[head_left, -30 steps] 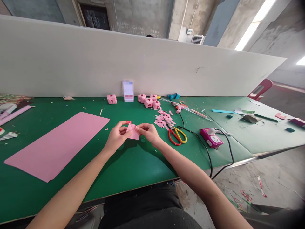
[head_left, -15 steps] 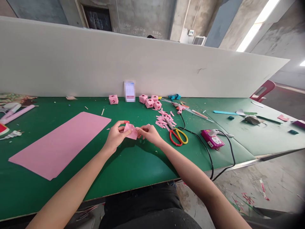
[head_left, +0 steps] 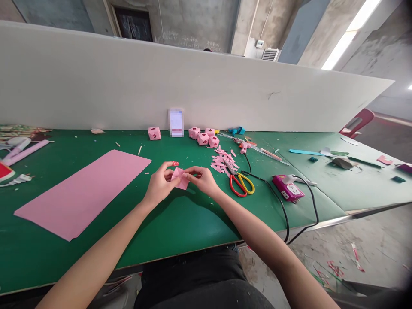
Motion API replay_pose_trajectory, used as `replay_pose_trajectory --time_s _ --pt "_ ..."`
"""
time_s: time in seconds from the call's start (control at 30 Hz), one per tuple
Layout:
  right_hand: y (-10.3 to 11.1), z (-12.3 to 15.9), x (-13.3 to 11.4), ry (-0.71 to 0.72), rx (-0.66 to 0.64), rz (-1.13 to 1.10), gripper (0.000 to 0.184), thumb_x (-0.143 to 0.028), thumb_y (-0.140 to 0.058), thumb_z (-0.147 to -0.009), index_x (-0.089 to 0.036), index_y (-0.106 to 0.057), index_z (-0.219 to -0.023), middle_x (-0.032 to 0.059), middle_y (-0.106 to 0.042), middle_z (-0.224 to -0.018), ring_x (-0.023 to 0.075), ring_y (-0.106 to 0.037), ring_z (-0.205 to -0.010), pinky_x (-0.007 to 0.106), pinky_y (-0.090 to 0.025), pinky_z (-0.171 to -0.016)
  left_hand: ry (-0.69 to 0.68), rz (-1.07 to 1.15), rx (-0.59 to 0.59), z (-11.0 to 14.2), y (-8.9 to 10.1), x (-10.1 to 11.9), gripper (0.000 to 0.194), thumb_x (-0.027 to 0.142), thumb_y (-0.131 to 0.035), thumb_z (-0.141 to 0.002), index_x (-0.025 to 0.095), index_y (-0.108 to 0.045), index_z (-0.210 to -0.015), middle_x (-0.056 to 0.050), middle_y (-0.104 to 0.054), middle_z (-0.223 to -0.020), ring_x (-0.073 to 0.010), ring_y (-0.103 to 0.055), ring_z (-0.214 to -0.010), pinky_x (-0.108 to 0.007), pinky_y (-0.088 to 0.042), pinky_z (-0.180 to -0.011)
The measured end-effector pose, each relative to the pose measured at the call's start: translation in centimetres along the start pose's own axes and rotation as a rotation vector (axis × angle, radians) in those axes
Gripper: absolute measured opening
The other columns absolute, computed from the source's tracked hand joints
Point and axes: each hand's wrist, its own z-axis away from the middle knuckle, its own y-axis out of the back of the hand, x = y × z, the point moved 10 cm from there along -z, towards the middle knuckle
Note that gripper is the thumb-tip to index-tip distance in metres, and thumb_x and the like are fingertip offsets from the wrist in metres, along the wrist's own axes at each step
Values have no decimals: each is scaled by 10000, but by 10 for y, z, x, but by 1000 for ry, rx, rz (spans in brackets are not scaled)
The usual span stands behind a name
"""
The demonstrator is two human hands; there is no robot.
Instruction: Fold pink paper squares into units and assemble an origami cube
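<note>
Between my two hands, just above the green table, is a small folded piece of pink paper (head_left: 183,182). My left hand (head_left: 162,182) pinches its left side, with a red band on one finger. The thumb and fingertips of my right hand (head_left: 200,179) close on the paper's right edge. Pink cut strips (head_left: 222,161) lie in a pile to the right of my hands. Scissors (head_left: 242,184) with one red and one yellow handle rest beside the pile. Large pink paper sheets (head_left: 86,193) lie flat to my left.
Several folded pink paper balls (head_left: 203,138) sit at the back, near a phone (head_left: 176,123) leaning on the white partition (head_left: 128,86). A pink glue gun (head_left: 244,146) lies behind the scissors. Its black cord runs near a purple power socket (head_left: 287,189) at the right.
The pink paper has turned between my fingers and shows a narrower shape. My right fingers have come in closer over its edge. The view has shifted slightly.
</note>
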Motion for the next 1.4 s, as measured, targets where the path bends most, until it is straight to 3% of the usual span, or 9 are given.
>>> replay_pose_trajectory --time_s 0.37,0.53,0.73,0.87,1.0,1.17,1.4 --pt "3 -1 6 -58 18 -108 394 -554 -773 -729 -166 -708 -746 16 -664 -707 137 -565 -659 268 -440 -650 -47 -46 -20 3 -5 9 498 386 -733 -779 224 -574 -1222 -51 -774 -929 -237 -739 -812 -340 -562 -745" --pt "2 -1 5 -56 20 -82 418 -588 -702 -781 -174 -670 -739 10 -646 -703 139 -564 -666 265 -438 -655 -11 -37 45 2 4 7 512 369 -735 -771 221 -564 -1230 -26 -755 -866 -213 -712 -748 -311 -540 -690" --pt "0 0 1 -38 -1 16 456 -628 -725 -745 -179 -645 -725 8 -640 -697 143 -557 -672 256 -410 -620 49 75 112 -1 12 -8 584 401 -779 -729 225 -558 -1240 -47 -756 -905 -246 -736 -825 -340 -575 -724" --pt "1 0 1 -55 20 -52 524 -698 -684 -747 -174 -665 -756 25 -665 -736 146 -576 -692 262 -440 -644 92 166 98 -3 9 -12 608 396 -792 -721 221 -546 -1249 -84 -762 -1022 -266 -743 -944 -367 -593 -799" --pt "2 0 7 -149 15 -229 592 -753 -602 -782 -170 -703 -806 51 -689 -789 155 -613 -744 261 -472 -663 120 170 38 -3 4 -9 608 393 -801 -705 224 -545 -1230 -75 -767 -996 -274 -746 -959 -396 -604 -824" --pt "8 0 15 -220 46 -305 533 -694 -747 -690 -164 -707 -735 47 -690 -754 146 -616 -718 253 -468 -648 124 169 -66 -2 -5 -7 611 389 -795 -716 226 -527 -1240 -73 -775 -983 -276 -756 -935 -412 -604 -829" --pt "5 -1 16 -219 10 -286 460 -592 -842 -630 -167 -696 -728 14 -677 -722 121 -592 -673 243 -462 -628 74 44 -77 -4 -3 -8 604 366 -765 -736 236 -528 -1277 -60 -779 -948 -272 -756 -897 -385 -590 -782"
